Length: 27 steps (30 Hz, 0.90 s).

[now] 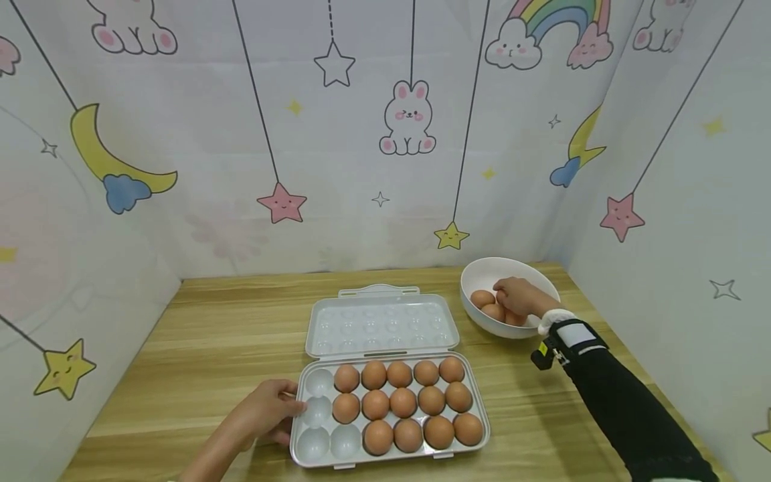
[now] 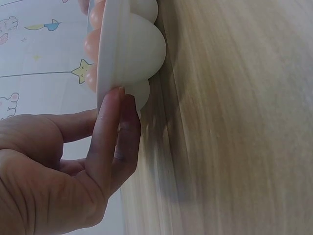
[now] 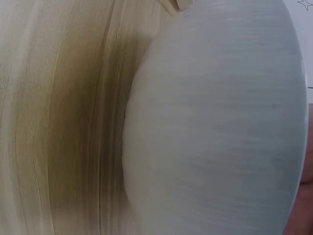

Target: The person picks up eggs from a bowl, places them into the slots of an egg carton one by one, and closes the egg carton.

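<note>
A white plastic egg tray point(image 1: 296, 447) lies with its clear lid point(image 1: 385, 325) folded back behind it. Brown eggs point(image 1: 402, 402) fill most of its cups; several cups at the left end hold none. My left hand point(image 1: 265, 412) pinches the tray's left rim, thumb and fingers on the edge, as the left wrist view point(image 2: 105, 142) also shows. At the back right stands a white bowl point(image 1: 476, 273) with several brown eggs point(image 1: 492, 312) in it. My right hand point(image 1: 519, 296) reaches inside, fingers bent over an egg; its grip is hidden. The bowl's outer wall point(image 3: 210, 117) covers most of the right wrist view.
All this stands on a wood-grain table point(image 1: 241, 321). Behind and on both sides hang white cloth walls point(image 1: 361, 241) printed with stars, rabbits and moons. The bowl is close to the right wall. A wrist camera point(image 1: 545, 355) sits on the right arm.
</note>
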Each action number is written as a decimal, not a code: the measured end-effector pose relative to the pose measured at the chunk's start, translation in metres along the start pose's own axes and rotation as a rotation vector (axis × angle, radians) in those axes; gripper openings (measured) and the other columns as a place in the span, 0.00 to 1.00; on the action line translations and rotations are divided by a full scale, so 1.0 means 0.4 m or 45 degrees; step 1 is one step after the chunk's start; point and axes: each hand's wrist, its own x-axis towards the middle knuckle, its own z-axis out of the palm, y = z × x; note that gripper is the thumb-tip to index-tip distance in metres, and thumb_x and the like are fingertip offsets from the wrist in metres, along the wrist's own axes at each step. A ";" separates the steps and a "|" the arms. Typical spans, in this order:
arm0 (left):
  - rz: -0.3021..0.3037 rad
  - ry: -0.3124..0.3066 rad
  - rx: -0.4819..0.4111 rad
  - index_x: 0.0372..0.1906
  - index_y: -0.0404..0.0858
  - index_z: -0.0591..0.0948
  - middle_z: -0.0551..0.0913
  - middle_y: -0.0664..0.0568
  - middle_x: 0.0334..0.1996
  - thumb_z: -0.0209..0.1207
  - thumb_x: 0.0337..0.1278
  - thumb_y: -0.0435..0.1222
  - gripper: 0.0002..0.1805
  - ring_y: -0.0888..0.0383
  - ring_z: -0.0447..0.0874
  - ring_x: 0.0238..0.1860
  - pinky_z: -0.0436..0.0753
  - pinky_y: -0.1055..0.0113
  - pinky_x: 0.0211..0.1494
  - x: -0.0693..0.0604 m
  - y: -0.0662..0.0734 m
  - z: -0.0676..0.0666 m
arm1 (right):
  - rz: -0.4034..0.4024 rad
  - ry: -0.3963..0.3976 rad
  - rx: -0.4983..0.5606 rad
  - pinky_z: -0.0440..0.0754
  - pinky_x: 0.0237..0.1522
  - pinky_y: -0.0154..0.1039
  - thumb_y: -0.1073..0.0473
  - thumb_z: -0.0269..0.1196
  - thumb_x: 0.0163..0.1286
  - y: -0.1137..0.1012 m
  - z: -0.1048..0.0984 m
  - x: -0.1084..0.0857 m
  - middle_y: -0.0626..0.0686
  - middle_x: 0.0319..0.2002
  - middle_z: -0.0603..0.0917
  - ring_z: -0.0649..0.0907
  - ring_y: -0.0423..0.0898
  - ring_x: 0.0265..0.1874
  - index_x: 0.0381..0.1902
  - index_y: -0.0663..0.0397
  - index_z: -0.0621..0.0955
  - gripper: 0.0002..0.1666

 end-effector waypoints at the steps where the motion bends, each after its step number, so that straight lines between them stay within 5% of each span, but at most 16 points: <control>1: 0.000 -0.001 -0.002 0.55 0.21 0.77 0.85 0.46 0.34 0.63 0.64 0.25 0.17 0.53 0.84 0.34 0.89 0.57 0.28 0.000 0.000 0.000 | -0.002 0.009 -0.003 0.77 0.63 0.60 0.68 0.55 0.75 0.001 0.000 0.000 0.68 0.53 0.83 0.81 0.58 0.47 0.61 0.74 0.78 0.21; 8: -0.004 0.003 -0.003 0.55 0.21 0.77 0.85 0.46 0.34 0.63 0.64 0.25 0.17 0.53 0.84 0.34 0.89 0.57 0.27 -0.002 0.001 0.001 | 0.009 0.073 0.013 0.80 0.48 0.52 0.67 0.58 0.74 0.009 -0.013 -0.002 0.65 0.45 0.84 0.79 0.54 0.37 0.61 0.76 0.76 0.22; 19: -0.004 0.021 0.000 0.53 0.22 0.78 0.85 0.46 0.34 0.63 0.64 0.25 0.16 0.52 0.85 0.34 0.89 0.57 0.28 -0.002 0.003 0.007 | 0.016 0.291 0.184 0.80 0.57 0.61 0.64 0.61 0.74 -0.006 -0.056 -0.037 0.71 0.55 0.81 0.81 0.63 0.50 0.63 0.75 0.75 0.24; 27: -0.017 0.037 0.014 0.54 0.22 0.78 0.85 0.45 0.34 0.63 0.63 0.24 0.16 0.52 0.85 0.34 0.90 0.56 0.28 -0.001 0.003 0.011 | 0.031 0.416 0.226 0.82 0.55 0.59 0.60 0.64 0.76 -0.084 -0.140 -0.103 0.68 0.56 0.80 0.79 0.61 0.50 0.67 0.71 0.73 0.28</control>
